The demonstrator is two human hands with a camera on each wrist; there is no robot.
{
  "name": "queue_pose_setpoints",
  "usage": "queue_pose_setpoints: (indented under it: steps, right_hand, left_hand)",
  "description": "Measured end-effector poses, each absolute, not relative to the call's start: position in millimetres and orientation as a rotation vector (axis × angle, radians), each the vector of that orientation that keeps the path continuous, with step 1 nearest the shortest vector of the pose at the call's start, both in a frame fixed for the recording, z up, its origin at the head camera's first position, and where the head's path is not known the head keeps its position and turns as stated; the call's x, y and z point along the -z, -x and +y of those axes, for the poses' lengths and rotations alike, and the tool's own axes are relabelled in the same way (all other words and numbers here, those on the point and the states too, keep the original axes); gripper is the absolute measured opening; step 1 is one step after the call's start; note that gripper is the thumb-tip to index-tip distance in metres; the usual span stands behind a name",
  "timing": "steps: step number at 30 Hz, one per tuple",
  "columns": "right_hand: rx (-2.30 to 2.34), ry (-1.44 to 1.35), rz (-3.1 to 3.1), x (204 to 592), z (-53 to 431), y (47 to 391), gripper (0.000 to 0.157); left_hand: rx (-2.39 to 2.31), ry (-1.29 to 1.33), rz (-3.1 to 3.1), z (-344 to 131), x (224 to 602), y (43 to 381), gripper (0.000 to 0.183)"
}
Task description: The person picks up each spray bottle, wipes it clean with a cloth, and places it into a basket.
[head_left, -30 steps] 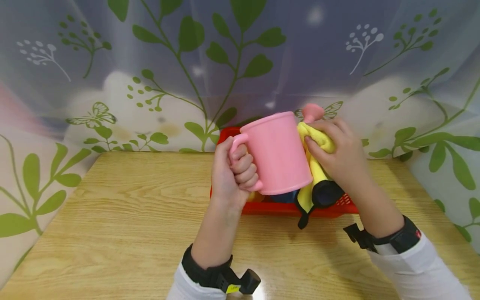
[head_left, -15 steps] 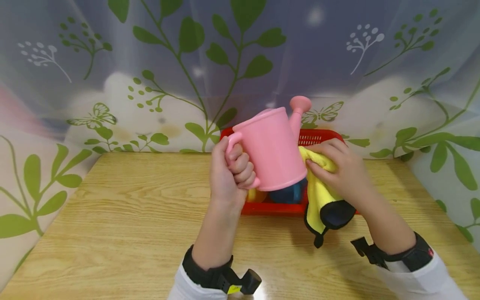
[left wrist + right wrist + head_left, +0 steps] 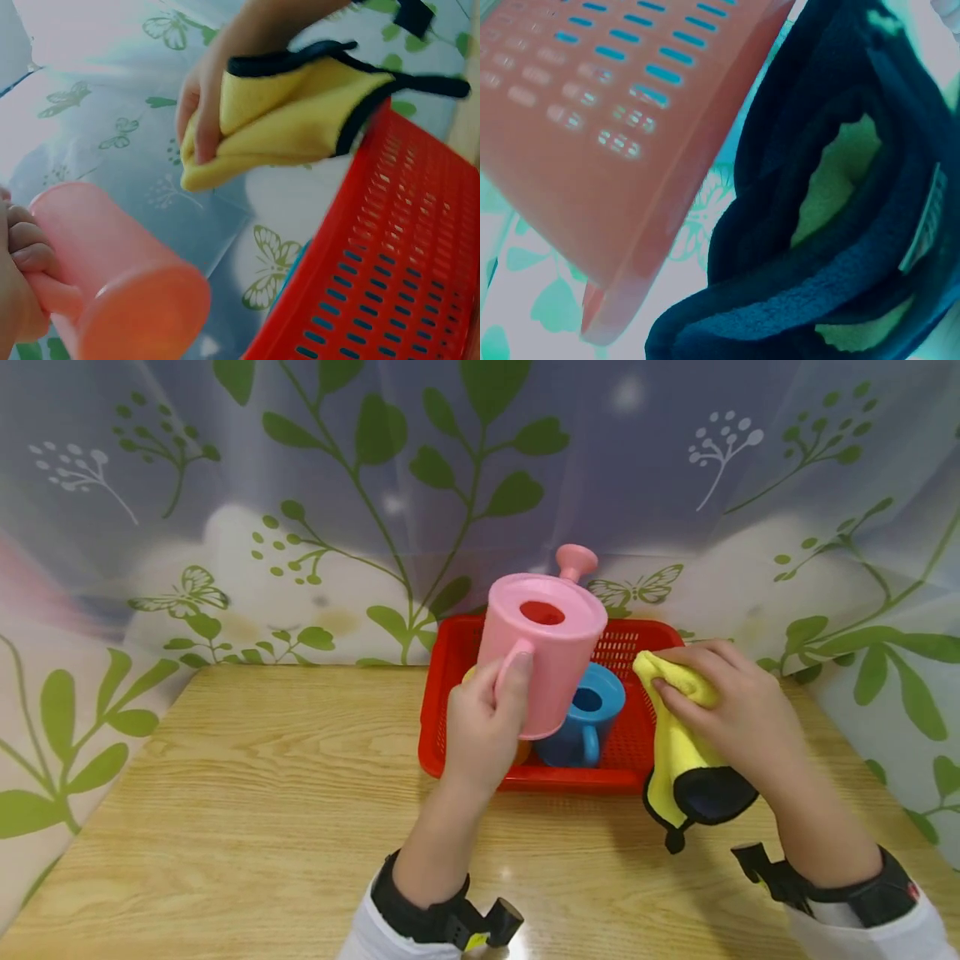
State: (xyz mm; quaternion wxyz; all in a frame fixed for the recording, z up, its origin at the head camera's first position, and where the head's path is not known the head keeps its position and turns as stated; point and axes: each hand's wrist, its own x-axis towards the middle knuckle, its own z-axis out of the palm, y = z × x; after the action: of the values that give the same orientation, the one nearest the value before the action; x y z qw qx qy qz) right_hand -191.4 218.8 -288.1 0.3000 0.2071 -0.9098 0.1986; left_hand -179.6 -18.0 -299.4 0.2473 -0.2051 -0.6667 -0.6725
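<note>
My left hand [image 3: 487,718] grips the handle of a pink watering can [image 3: 551,656], held up above a red basket [image 3: 637,781]. The can's top with its round opening faces me and its spout points away. In the left wrist view the pink watering can [image 3: 127,255] shows its base. To the right, my right hand [image 3: 738,718] pinches a yellow cloth [image 3: 678,735] with black edging, which hangs beside the basket's right side. The right wrist view shows the cloth's dark folds [image 3: 780,315] close up; the right hand's fingers are hidden there.
A blue watering can [image 3: 600,689] stands in the basket, partly behind the pink one. Something orange-yellow [image 3: 522,752] lies to its left, mostly hidden. The wooden table [image 3: 262,793] reaches back to a patterned curtain [image 3: 315,568].
The cloth has come away from the pink can and moved right with my right hand. My left hand has turned the can so its top faces me, uncovering the blue can.
</note>
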Motion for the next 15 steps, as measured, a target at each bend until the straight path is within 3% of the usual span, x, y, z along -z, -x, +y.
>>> queue_pose_setpoints:
  steps: [15]
  right_hand:
    - [-0.577, -0.588, -2.223, 274, 222, 192, 0.032]
  left_hand:
    - [0.420, 0.746, -1.913, -12, 309, 188, 0.038]
